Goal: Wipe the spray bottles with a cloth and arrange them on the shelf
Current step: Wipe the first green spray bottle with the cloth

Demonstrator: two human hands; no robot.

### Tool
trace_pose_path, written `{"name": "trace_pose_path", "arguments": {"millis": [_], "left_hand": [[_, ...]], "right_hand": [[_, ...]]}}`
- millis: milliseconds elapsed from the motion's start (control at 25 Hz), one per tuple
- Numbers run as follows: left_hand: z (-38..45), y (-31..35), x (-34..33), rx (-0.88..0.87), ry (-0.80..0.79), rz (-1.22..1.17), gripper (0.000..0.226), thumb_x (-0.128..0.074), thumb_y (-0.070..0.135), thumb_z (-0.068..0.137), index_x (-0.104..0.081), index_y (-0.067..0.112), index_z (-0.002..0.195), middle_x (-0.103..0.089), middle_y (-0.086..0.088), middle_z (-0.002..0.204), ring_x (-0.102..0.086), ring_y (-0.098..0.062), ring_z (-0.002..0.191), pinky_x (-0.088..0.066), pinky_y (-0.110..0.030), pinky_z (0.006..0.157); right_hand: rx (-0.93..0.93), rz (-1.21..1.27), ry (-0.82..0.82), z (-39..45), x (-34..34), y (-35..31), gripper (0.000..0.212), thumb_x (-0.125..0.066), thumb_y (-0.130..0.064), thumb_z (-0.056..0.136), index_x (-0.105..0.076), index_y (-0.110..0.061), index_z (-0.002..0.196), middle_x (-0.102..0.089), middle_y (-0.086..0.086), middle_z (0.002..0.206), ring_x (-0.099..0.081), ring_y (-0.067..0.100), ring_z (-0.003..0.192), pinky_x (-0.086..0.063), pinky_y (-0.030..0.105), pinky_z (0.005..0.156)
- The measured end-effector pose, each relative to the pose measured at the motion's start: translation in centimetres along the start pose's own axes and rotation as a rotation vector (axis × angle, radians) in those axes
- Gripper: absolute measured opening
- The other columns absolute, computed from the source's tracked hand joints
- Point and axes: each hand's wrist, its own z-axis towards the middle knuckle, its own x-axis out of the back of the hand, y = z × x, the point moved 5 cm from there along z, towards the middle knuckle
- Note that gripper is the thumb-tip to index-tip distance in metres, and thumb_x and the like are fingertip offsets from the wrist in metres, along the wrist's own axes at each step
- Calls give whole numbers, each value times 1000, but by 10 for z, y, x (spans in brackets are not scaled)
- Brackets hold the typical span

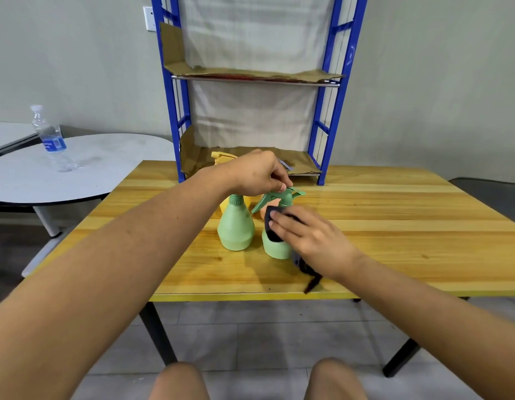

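The left hand [257, 174] pinches the trigger head of the green spray bottle [276, 248] standing on the bench [395, 226]; the right hand [305, 232] presses a dark cloth [272, 226] flat-fingered against it. A hard push could tip it into the neighbouring green bottle [236, 226].

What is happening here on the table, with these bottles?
A person is cleaning spray bottles at a wooden table. The left hand pinches the trigger head of a green spray bottle, while the right hand presses a dark cloth against its body. A second green bottle stands beside it without a spray head. A yellow one shows behind them. The blue shelf holds only cardboard liners.
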Motion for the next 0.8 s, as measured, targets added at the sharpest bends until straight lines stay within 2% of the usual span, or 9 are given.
{"name": "trace_pose_path", "arguments": {"millis": [120, 200, 320, 400, 520, 600, 720, 800], "left_hand": [[1, 0, -1, 0, -16, -22, 23, -67, 20, 95, -75, 24, 116, -74, 11, 112, -64, -3, 101, -48, -19, 87], [1, -1, -2, -8, -14, -44, 24, -68, 18, 94, -75, 24, 116, -74, 10, 113, -64, -1, 101, -47, -15, 86], [2, 1, -1, -28, -16, -55, 23, -69, 17, 93, -75, 24, 115, -74, 10, 113, -65, -1, 102, -50, -18, 92], [2, 1, -1, -24, -23, -70, 23, -70, 16, 93, -76, 24, 114, -75, 10, 112, -66, 0, 102, -50, -18, 93], [3, 0, -2, -8, -21, -75, 24, -70, 17, 93, -76, 25, 115, -74, 11, 111, -65, 1, 99, -46, -10, 84], [3, -2, -3, -4, -14, -73, 24, -70, 17, 93, -76, 25, 115, -74, 12, 112, -64, 2, 98, -44, -7, 80], [4, 0, -2, -5, -20, -48, 24, -70, 18, 93, -76, 25, 115, -74, 13, 111, -63, 6, 92, -40, 1, 74], [3, -1, -1, -4, -20, -52, 24, -70, 18, 93, -76, 25, 115, -74, 13, 111, -62, 8, 91, -40, 0, 74]], "right_hand": [[188, -29, -128, -33, -18, -32, 37, -50, -5, 91, -69, -10, 123, -65, 5, 131, -60, 27, 120, -53, 40, 98], [223, 18, -156, -43, -13, -26, 36, -58, -5, 91, -67, -10, 125, -64, 4, 132, -60, 26, 121, -54, 39, 97], [23, 76, -37, -28, 9, 20, 39, -48, -4, 97, -61, -5, 133, -59, 9, 139, -56, 29, 126, -50, 40, 104], [-41, 82, 15, -29, 10, 32, 37, -44, -4, 102, -59, -3, 135, -57, 10, 141, -54, 30, 128, -49, 41, 103], [117, 105, -68, -59, -11, 1, 35, -47, -4, 100, -63, -7, 131, -61, 6, 138, -57, 28, 124, -54, 40, 95], [214, 108, -100, -66, -10, -5, 34, -49, -4, 98, -67, -8, 127, -64, 4, 134, -59, 26, 122, -54, 38, 95], [54, 136, 14, -41, 6, 26, 34, -52, 0, 98, -63, -4, 131, -61, 8, 137, -57, 29, 125, -50, 38, 103], [-28, 153, 69, -37, 4, 37, 33, -50, 0, 101, -61, -1, 133, -59, 10, 139, -56, 30, 126, -49, 40, 104]]}}
